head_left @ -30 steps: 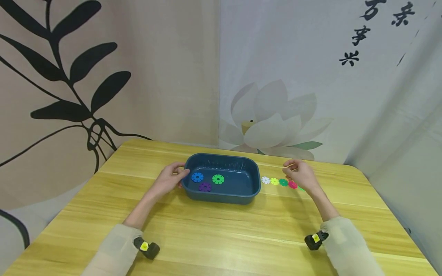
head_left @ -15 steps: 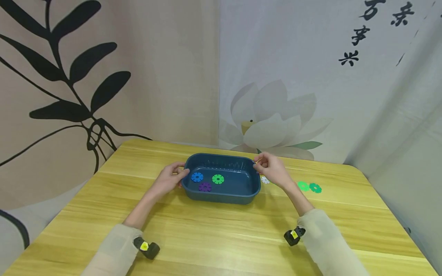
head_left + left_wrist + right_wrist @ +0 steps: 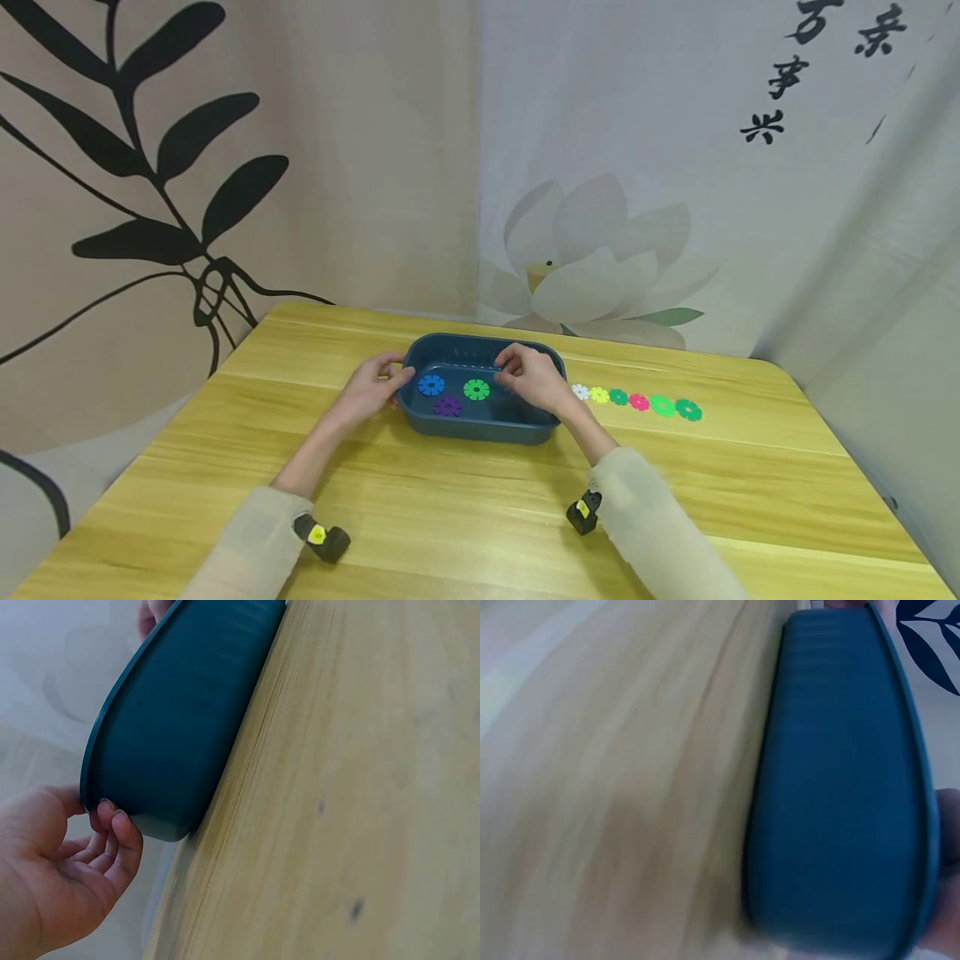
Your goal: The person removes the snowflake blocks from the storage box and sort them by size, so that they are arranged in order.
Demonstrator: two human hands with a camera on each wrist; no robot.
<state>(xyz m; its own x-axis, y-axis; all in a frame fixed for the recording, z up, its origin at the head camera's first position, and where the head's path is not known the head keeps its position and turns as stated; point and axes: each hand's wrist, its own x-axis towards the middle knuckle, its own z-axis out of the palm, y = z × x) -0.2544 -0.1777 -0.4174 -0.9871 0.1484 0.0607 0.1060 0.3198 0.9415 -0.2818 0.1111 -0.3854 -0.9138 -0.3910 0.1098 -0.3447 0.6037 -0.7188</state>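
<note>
My left hand (image 3: 370, 386) grips the left end of a dark blue plastic basin (image 3: 480, 429), thumb at the rim and fingers curled against the outer wall. Three notched snowflake discs lie inside: a blue one (image 3: 431, 385), a purple one (image 3: 448, 406) and a green one (image 3: 476, 389). My right hand (image 3: 531, 379) is over the basin's right half, thumb and fingers drawn together in a pinch. The orange snowflake disc seen in it earlier is hidden by the fingers. In the right wrist view, the basin wall (image 3: 832, 780) covers most of that hand.
Right of the basin, several snowflake discs lie in a row on the wooden table (image 3: 480, 517): white (image 3: 581, 392), yellow (image 3: 599, 395), dark green (image 3: 618, 397), pink (image 3: 639, 402), light green (image 3: 662, 406) and another green (image 3: 688, 409). A printed curtain (image 3: 375, 167) hangs behind.
My right hand has moved left from above the row of discs, past the basin's right rim, to over its inside. The left hand and basin have stayed put.
</note>
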